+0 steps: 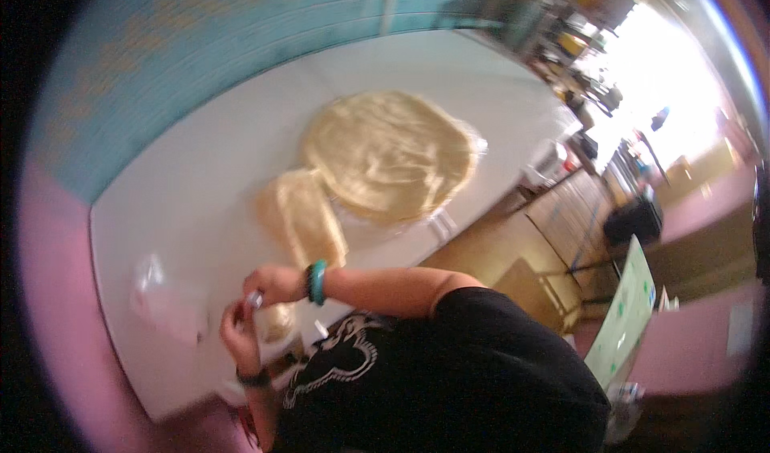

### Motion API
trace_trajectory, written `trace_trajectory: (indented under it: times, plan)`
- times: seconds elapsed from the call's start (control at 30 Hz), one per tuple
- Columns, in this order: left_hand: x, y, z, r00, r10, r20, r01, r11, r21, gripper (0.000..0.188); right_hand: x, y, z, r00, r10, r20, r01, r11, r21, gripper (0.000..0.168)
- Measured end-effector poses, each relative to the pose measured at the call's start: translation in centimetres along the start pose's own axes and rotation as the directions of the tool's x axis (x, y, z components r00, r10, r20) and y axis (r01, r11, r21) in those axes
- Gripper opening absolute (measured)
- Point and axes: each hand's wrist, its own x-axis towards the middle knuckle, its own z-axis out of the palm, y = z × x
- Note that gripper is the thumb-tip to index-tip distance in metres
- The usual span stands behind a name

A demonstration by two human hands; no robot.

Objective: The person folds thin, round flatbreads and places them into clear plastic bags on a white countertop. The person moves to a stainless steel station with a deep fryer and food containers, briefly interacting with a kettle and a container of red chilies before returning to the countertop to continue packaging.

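Close together over the white table (204, 212), my left hand (239, 332) and my right hand (274, 285) meet at a small silvery object (255, 299). Both sets of fingers are curled around it; blur hides what it is. My left wrist wears a dark band, my right a teal bracelet. Beyond the right hand lies a folded cream-gold piece (310, 218), apparently fabric. It touches a large round cream-gold piece (391, 155) with a wrinkled, shiny surface. Partly behind my hands sits a small golden item (280, 322).
A clear plastic bag with something pinkish (165, 311) lies toward the table's left end. A blue wall (240, 44) borders the far edge. To the right are a wooden surface (571, 212), a black object (634, 219), a pale green sheet (622, 317) and cluttered shelving (583, 50).
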Motion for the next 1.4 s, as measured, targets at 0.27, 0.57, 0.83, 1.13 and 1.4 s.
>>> trace_trajectory:
  times: [0.27,0.57,0.83,1.13,1.4]
  plan:
    - [0.1,0.2,0.1,0.981,0.157,0.111,-0.169,0.980,0.108,0.011,-0.2,-2.7,1.0,0.967,-0.061,-0.247,-0.049,0.908,-0.416,0.013]
    - [0.0,-0.3,-0.7,0.984,-0.119,0.132,0.142,0.972,-0.188,0.008,-1.0,-1.7,2.5,0.934,0.050,-0.354,-0.180,0.921,-0.345,0.013]
    - [-0.2,-0.7,-1.8,0.982,0.040,0.185,-0.097,0.945,0.311,0.012,-0.7,-3.0,-1.8,0.936,0.301,0.181,-0.215,0.898,-0.385,0.016]
    - [4.1,-11.7,-9.3,0.967,0.236,0.100,-0.236,0.674,0.699,0.054,2.1,0.6,1.1,0.958,0.211,0.196,-0.063,0.818,-0.572,0.025]
    - [6.2,-11.1,-10.7,0.992,0.044,0.117,-0.123,0.489,0.863,0.037,8.8,-1.2,-7.0,0.835,0.064,-0.546,-0.298,0.887,-0.352,0.014]
